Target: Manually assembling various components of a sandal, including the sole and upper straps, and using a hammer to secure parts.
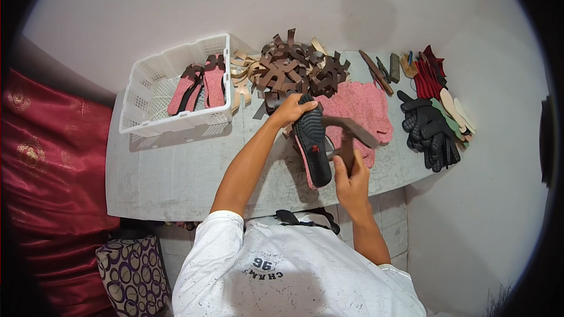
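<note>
A black sandal sole (312,141) is held tilted above the table (176,164), its toe end gripped by the left hand (289,110). A brown hammer (348,135) is clasped by the right hand (351,177) at the sole's four o'clock. Brown straps (294,70) are piled at twelve o'clock, a white basket (176,120) stands at nine o'clock, and black soles (429,129) are stacked at three o'clock.
</note>
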Demonstrator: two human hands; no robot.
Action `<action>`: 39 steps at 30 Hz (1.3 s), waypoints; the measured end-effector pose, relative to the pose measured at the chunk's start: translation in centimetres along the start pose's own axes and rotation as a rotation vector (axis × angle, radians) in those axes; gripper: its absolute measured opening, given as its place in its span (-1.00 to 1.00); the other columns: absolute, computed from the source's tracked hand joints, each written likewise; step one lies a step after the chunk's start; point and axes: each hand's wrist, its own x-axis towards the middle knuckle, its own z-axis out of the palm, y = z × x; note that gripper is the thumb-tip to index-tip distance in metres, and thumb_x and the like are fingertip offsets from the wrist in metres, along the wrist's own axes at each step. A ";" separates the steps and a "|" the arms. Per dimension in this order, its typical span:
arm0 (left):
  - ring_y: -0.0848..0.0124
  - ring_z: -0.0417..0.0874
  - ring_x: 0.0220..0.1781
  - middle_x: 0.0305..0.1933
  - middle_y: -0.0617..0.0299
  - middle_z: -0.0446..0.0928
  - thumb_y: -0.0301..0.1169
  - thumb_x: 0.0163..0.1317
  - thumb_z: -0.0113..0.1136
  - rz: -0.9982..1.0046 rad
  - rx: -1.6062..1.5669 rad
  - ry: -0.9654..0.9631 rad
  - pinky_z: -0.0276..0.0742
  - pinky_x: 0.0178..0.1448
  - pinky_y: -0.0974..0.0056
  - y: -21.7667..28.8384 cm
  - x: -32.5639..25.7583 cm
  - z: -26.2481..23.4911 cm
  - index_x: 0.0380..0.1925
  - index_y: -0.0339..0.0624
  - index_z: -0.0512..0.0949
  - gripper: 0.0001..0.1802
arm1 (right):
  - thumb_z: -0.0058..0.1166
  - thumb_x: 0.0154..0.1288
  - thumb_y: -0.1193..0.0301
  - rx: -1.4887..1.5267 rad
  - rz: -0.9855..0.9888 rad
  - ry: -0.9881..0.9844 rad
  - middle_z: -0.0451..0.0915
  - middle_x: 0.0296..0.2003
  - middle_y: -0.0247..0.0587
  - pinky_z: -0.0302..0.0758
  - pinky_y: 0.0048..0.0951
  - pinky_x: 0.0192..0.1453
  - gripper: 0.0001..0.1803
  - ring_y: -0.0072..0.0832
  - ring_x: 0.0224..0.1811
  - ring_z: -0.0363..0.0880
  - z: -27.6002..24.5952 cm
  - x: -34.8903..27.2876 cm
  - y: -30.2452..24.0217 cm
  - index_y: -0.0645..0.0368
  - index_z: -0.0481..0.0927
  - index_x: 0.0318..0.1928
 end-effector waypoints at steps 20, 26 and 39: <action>0.55 0.57 -0.39 -0.38 0.30 0.58 -0.29 0.26 0.22 0.012 -0.091 0.029 0.52 -0.27 0.40 1.5 1.2 -1.1 -0.29 -0.32 0.56 -0.74 | 0.03 0.28 0.43 -0.255 0.054 -0.111 0.51 -0.54 0.34 0.37 0.09 -0.45 -0.73 0.27 -0.44 0.51 2.8 -3.3 6.5 0.34 0.32 -0.14; 0.54 0.57 -0.39 -0.38 0.29 0.59 -0.28 0.25 0.23 0.016 -0.010 0.053 0.51 -0.26 0.40 1.2 1.3 -2.4 -0.29 -0.34 0.57 -0.72 | 0.07 0.29 0.41 -0.036 0.151 -0.140 0.51 -0.60 0.18 0.40 -0.13 -0.49 -0.77 0.06 -0.55 0.55 -0.3 -0.7 2.0 0.34 0.39 -0.25; 0.53 0.53 -0.40 -0.44 0.30 0.58 -0.27 0.22 0.25 0.052 -0.039 0.080 0.46 -0.25 0.37 1.4 1.5 -3.0 -0.39 -0.32 0.61 -0.72 | 0.05 0.32 0.38 -0.044 0.102 -0.083 0.50 -0.63 0.18 0.39 -0.12 -0.52 -0.75 0.08 -0.56 0.56 0.8 -0.3 3.0 0.35 0.37 -0.28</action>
